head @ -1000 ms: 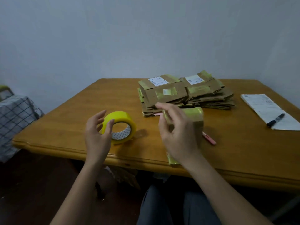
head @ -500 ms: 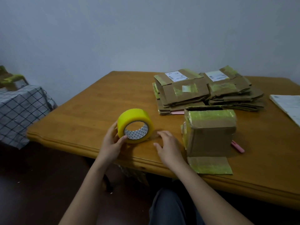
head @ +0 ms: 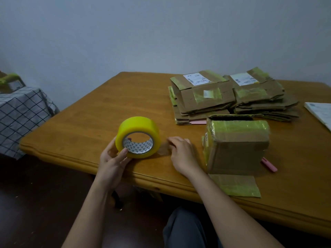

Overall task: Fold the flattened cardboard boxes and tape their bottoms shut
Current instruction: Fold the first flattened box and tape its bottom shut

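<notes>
A yellow tape roll (head: 138, 127) stands on edge near the front of the wooden table (head: 100, 111). My left hand (head: 113, 162) grips the roll from its near left side, one finger hooked into the core. My right hand (head: 181, 153) pinches the clear tape end (head: 163, 149) drawn out a short way to the right of the roll. A folded cardboard box (head: 236, 149) with old yellow-green tape stands right of my right hand, one flap (head: 236, 185) lying flat toward me. Two stacks of flattened boxes (head: 231, 95) lie behind it.
A pink cutter (head: 269, 166) pokes out at the folded box's right side. A white paper pad (head: 320, 111) lies at the right edge. A checked cloth (head: 19, 113) covers furniture left of the table. My knee (head: 189, 230) is below the table edge.
My right hand left the folded box and moved to the tape end. My left hand closed on the roll. The view shifted left and nearer, and a short length of tape now shows.
</notes>
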Tool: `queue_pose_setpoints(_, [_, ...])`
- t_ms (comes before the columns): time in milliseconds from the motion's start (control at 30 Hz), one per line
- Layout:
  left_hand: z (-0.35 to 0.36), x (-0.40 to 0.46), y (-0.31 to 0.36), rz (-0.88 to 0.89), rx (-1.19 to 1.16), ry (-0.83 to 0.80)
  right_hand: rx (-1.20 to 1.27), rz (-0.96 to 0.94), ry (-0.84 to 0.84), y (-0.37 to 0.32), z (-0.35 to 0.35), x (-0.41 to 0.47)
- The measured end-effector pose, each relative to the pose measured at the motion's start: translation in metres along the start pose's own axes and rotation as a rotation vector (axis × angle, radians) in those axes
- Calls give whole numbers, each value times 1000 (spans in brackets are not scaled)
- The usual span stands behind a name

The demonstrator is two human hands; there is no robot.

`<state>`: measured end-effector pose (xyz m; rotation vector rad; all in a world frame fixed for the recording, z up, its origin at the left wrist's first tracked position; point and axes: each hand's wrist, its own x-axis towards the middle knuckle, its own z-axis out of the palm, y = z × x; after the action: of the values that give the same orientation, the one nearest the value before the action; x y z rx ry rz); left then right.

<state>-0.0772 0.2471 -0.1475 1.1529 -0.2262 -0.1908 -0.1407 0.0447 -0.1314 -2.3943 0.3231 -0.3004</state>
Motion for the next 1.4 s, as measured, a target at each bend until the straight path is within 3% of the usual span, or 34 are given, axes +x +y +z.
queue_pose_setpoints(400, [-3,-8,2,-15,-83,74,-127,-39,-200,-6,3,24])
queue_pose_setpoints(867, [-5,-9,2,-8,-136,65,-146,43,-30,-7,12,30])
queue_pose_setpoints(1033, [-4,-8,3,-25,-146,74,117,87,28,-7,8,26])
queue_pose_setpoints(1300, [-4,-8,3,-47,-156,94,44,108,67,-5,6,24])
queue_pose_setpoints(1400, [-5,-7,3,-51,-164,101,122,67,97,-9,7,22])
